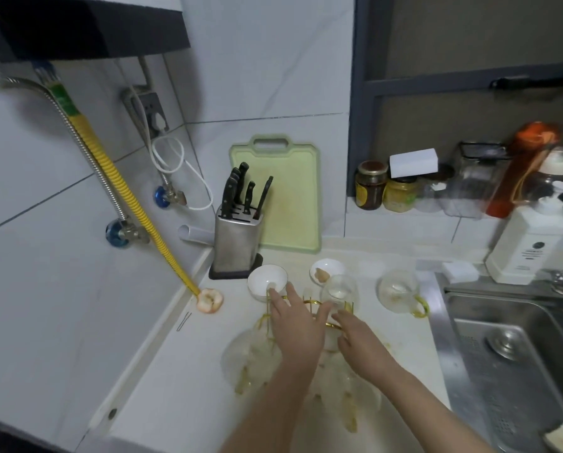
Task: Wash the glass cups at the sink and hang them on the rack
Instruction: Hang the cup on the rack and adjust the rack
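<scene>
A gold wire rack point(310, 302) stands on the white counter, left of the sink point(515, 364). Several clear glass cups with gold handles hang from it, among them a cup at the near left point(250, 361), a cup at the near right point(350, 400) and a cup at the back point(339, 289). Another glass cup point(399, 294) stands on the counter between rack and sink. My left hand point(296, 325) lies over the rack's top with fingers spread. My right hand point(360, 343) is at the rack's right side, fingertips down by the gold ring; what it grips is hidden.
Two small white bowls point(267, 280) point(327, 270) sit just behind the rack. Further back stand a knife block point(236, 238) and a green cutting board point(291, 194). A white soap bottle point(528, 246) and a sponge point(460, 271) are by the sink; jars line the ledge.
</scene>
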{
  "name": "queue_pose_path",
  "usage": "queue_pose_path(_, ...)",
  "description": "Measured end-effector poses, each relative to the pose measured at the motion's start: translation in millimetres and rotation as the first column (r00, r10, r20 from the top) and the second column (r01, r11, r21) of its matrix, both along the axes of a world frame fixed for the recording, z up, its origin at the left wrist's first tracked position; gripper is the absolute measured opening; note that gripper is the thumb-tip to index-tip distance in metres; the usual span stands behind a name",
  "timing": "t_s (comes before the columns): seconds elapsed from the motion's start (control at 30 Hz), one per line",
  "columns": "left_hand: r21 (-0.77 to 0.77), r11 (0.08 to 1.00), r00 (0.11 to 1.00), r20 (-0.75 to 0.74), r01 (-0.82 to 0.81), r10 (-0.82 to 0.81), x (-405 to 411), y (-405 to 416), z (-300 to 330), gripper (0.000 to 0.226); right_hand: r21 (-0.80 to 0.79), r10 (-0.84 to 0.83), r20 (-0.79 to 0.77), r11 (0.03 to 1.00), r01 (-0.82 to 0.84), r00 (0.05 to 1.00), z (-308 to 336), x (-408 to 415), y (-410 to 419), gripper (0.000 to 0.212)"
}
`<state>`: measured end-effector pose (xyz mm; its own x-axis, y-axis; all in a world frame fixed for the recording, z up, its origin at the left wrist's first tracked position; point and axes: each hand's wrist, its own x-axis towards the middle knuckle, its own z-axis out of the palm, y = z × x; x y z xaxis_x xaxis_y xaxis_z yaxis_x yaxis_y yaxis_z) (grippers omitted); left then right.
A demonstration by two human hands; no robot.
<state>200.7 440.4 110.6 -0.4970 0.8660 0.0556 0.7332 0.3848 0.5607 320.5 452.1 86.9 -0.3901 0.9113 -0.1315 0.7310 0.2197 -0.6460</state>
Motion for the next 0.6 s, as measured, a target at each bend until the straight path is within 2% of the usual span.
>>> queue_pose_path(0.17,-0.044,0.998,0.997,0.053,-0.055,0.058,8,9,10,0.086,0.087,0.092,0.042,0.992,-0.096,0.995,-8,13,8,0.054)
queue_pose_path(0.3,-0.108,0.994,0.993,0.118,-0.013,0.026,4,5,13,0.086,0.174,0.118,0.119,0.975,-0.138,0.986,-3,23,13,0.06)
queue_pose_path(0.43,-0.051,0.997,0.98,0.193,0.064,-0.053,-16,-9,10,0.087,0.186,0.109,0.212,0.971,-0.149,0.971,1,22,14,0.06)
queue_pose_path(0.6,-0.042,0.982,0.932,0.324,0.183,-0.16,-45,-26,14,0.087,0.082,0.193,0.17,0.974,-0.209,0.966,-8,12,6,0.054)
